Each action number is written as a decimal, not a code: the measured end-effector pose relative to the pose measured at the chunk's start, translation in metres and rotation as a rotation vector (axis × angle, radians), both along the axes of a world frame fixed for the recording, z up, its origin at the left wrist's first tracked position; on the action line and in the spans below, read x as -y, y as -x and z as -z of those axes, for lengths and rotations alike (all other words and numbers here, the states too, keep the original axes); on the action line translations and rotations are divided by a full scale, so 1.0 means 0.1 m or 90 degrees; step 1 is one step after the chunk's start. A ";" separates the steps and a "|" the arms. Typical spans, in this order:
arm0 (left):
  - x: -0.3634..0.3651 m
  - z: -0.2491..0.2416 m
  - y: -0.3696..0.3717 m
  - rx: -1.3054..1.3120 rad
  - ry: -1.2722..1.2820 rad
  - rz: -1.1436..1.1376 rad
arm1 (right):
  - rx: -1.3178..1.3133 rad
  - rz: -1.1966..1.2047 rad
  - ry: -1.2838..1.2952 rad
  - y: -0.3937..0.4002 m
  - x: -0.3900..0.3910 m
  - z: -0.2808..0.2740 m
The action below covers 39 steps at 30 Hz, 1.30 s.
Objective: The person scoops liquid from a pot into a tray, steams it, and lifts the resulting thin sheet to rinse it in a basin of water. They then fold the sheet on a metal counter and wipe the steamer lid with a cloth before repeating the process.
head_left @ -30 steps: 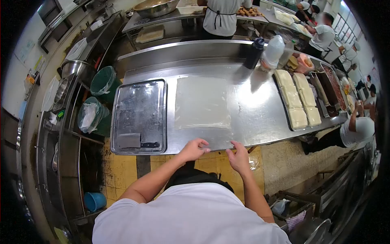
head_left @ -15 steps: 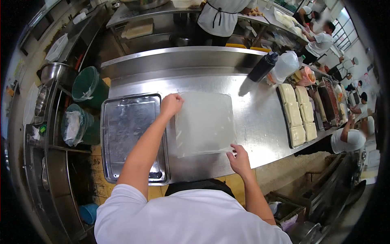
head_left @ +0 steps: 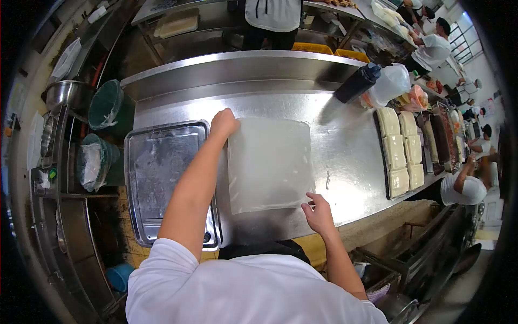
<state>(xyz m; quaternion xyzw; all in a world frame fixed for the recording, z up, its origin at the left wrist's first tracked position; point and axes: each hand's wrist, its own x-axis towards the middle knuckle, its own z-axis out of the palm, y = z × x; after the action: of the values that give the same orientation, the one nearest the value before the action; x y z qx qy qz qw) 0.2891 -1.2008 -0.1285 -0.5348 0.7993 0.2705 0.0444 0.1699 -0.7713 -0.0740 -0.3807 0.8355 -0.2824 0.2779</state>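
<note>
A translucent whitish square sheet (head_left: 270, 164) lies flat on the steel table (head_left: 345, 162). At its far left corner is my left hand (head_left: 224, 124), fingers closed; whether it pinches the sheet's edge is too small to tell. My right hand (head_left: 317, 210) is at the near right corner, with thumb and index finger close to the edge and the fingers apart. Left of the sheet, partly under my left forearm, rests an empty metal tray (head_left: 167, 162).
At the right stand a tray of pale rectangular blocks (head_left: 396, 156), a dark bottle (head_left: 358, 82) and a white plastic container (head_left: 389, 85). Green buckets (head_left: 105, 108) are at the left. A person (head_left: 272, 19) stands beyond the table; co-workers (head_left: 464, 186) are at the right.
The camera view has shifted slightly. My left hand's fingers have closed more at the far left corner. My right hand stays at the near right corner. The person beyond the table has turned or moved.
</note>
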 end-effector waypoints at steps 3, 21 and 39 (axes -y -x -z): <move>-0.05 0.09 0.00 -0.015 0.021 -0.010 | 0.006 -0.007 0.011 0.07 0.03 0.04; -0.02 0.05 0.08 -0.039 -0.055 0.022 | -0.054 -0.091 0.019 0.65 0.95 -0.14; -0.35 -0.73 -0.21 -0.202 -0.128 -0.026 | 0.065 -0.444 -0.244 0.83 3.79 0.08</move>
<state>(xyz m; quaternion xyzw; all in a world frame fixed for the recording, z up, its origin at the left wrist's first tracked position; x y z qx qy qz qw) 0.3099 -1.1662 -0.0558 -0.4944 0.7543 0.4306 -0.0349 0.0871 -1.1501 -0.0820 -0.5681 0.6788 -0.0289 0.4644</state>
